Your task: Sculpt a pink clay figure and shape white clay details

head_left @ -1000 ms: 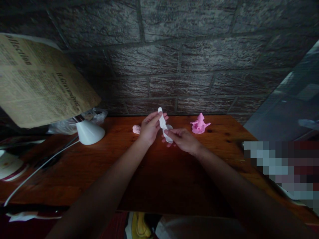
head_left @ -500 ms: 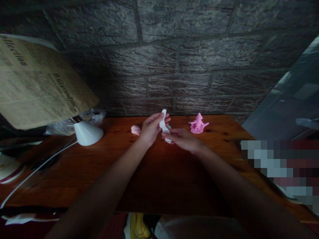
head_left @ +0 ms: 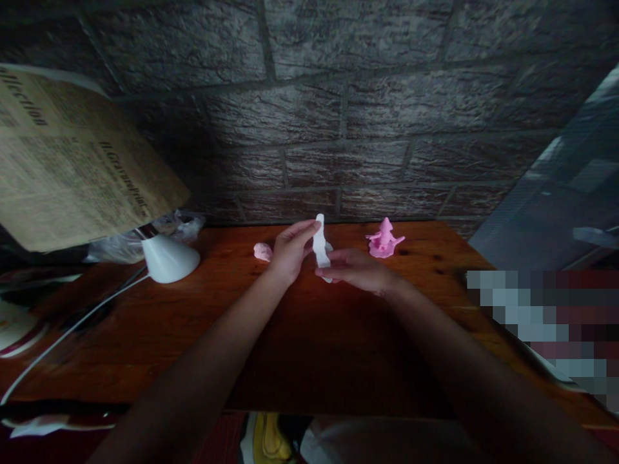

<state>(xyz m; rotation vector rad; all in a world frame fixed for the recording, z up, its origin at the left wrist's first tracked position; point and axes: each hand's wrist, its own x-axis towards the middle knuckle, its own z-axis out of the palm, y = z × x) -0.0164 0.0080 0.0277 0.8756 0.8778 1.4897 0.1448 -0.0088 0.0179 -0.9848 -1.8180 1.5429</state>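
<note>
Between my hands, above the table, is a narrow strip of white modelling clay (head_left: 320,241), roughly upright with a slightly wavy edge. My left hand (head_left: 291,250) pinches it near its upper end, thumb in front and fingers behind. At the lower end, my right hand (head_left: 358,270) has thumb and fingers closed on it; a wider white part shows behind and is partly covered. Left of my left hand lies a lump of pale pink clay (head_left: 262,251). To the right, near the wall, stands a pink clay figure (head_left: 383,241) with a pointed top and spread arms on a flat base.
On the left of the wooden table (head_left: 193,328) stands a lamp with a white base (head_left: 171,259) and a newspaper-print shade (head_left: 82,161). A plastic bag (head_left: 186,225) and a white cable (head_left: 72,335) lie by it. A dark brick wall (head_left: 309,116) rises behind.
The white strip has straightened to nearly upright and shifted slightly right, with my left hand still at its top. My right hand's grip has changed at the lower end. The pink pieces stay put.
</note>
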